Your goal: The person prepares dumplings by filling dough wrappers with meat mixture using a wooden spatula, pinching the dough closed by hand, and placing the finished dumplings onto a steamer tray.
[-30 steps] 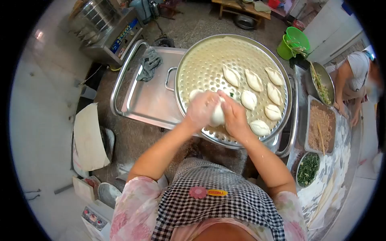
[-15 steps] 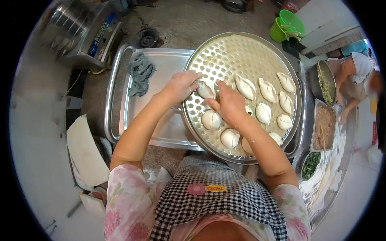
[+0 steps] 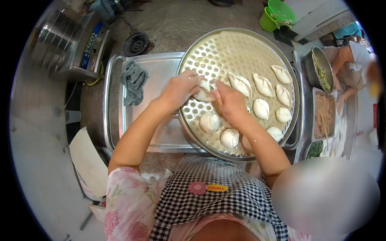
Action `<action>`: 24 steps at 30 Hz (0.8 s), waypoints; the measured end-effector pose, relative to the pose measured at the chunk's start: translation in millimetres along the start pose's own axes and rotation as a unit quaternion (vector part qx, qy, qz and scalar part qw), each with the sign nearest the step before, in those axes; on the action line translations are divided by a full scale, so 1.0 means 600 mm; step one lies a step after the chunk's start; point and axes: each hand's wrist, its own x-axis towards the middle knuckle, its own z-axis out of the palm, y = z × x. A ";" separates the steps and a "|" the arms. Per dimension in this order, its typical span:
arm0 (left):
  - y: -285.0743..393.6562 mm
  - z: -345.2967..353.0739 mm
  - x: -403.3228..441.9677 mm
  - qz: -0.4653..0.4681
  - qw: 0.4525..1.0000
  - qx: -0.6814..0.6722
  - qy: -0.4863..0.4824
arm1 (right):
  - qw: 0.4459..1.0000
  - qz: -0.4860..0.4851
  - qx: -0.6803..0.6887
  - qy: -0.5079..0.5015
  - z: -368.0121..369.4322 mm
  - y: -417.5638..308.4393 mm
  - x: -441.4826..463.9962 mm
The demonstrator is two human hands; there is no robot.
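A pale stuffed bun (image 3: 203,95) of raw dough is pinched between my hands over the left side of a round perforated steamer tray (image 3: 225,48). My left hand (image 3: 179,89) is closed on its left side, fingertips at the upper edge. From the right, my right hand (image 3: 230,100) grips the bun's upper right edge. My fingers partly cover it. Just below lie a round bun (image 3: 209,121) and another round bun (image 3: 230,138). Beyond my right hand sit several leaf-shaped pleated buns, including one long bun (image 3: 240,84). My right forearm partly hides some buns.
Left of the steamer is a metal tray (image 3: 161,68) with a grey cloth (image 3: 134,82). At right stand a bowl of green filling (image 3: 322,74), a pan of brownish filling (image 3: 323,114) and chopped greens (image 3: 315,149). A co-worker's arm (image 3: 341,64) reaches in there. A green bucket (image 3: 268,20) stands behind.
My right hand has moved onto the bun's upper right edge, where its fingers were apart from it before. The view has shifted slightly, and a blurred shape has appeared at lower right.
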 end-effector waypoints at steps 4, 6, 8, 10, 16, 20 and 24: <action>0.001 0.010 0.006 0.022 0.995 0.060 -0.078 | 0.996 0.050 0.041 0.054 -0.056 0.016 -0.034; -0.018 0.017 0.008 0.030 0.994 0.066 -0.087 | 0.991 0.097 0.065 0.073 -0.091 0.028 -0.065; -0.028 0.024 0.005 0.018 0.991 0.086 -0.097 | 0.982 0.157 0.072 0.082 -0.123 0.050 -0.107; 0.002 0.020 0.004 -0.010 0.997 0.035 -0.070 | 0.974 0.187 0.061 0.110 -0.149 0.072 -0.151; 0.028 0.028 0.022 0.017 0.953 0.186 -0.237 | 0.943 0.260 0.049 0.204 -0.180 0.122 -0.296; 0.048 0.023 0.019 0.017 0.980 0.126 -0.153 | 0.911 0.345 0.071 0.216 -0.188 0.134 -0.394; 0.077 0.011 0.009 0.007 0.993 0.097 -0.061 | 0.885 0.387 0.086 0.242 -0.194 0.145 -0.475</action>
